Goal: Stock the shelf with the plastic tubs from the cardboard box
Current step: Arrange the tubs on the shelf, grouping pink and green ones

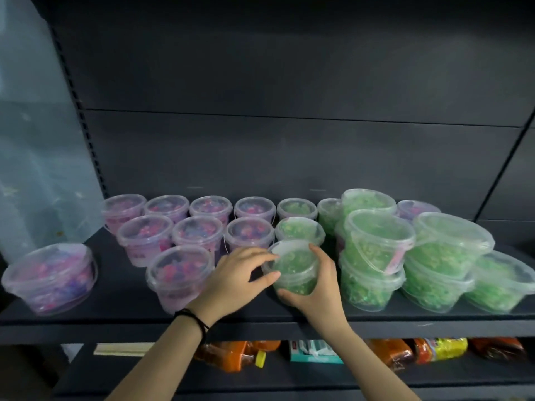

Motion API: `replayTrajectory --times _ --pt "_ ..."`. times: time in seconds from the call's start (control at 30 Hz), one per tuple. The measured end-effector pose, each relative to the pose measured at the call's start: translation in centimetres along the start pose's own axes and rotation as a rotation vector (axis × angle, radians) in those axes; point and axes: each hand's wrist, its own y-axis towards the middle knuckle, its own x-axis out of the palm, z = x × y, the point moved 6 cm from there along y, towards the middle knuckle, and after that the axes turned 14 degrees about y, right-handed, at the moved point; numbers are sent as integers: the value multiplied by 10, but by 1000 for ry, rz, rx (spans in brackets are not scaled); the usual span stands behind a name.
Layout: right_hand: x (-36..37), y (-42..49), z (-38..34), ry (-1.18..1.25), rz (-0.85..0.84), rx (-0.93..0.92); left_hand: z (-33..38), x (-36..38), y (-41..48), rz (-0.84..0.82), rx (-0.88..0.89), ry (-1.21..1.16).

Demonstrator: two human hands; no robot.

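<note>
Left forearm reaches up-right, black band on wrist. My left hand: fingertip and thumb pinch green tub at rim. My right hand: curled round same tub's right side and base.

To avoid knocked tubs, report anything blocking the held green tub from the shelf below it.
Nothing visible. The left hand and right hand hold the green tub over bare shelf, between a pink tub and stacked green tubs.
</note>
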Motion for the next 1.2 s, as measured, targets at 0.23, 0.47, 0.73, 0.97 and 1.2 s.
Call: replayTrajectory --times 0.23,0.47,0.73,0.97,1.2 --pt "-5 -18 6 -49 -93 -25 9 8 5 -31 -48 -84" --pt "-27 -41 -2 29 -150 -98 10 15 16 -95 -62 -23" --pt "-27 -10 -3 -118 -407 -164 -2 23 -17 -32 -271 -528" --pt "-28 -10 -2 -278 -124 -179 -20 49 -58 18 -349 296" --pt "-13 -23 -11 -375 -105 -188 -25 67 -69 -103 -356 425"
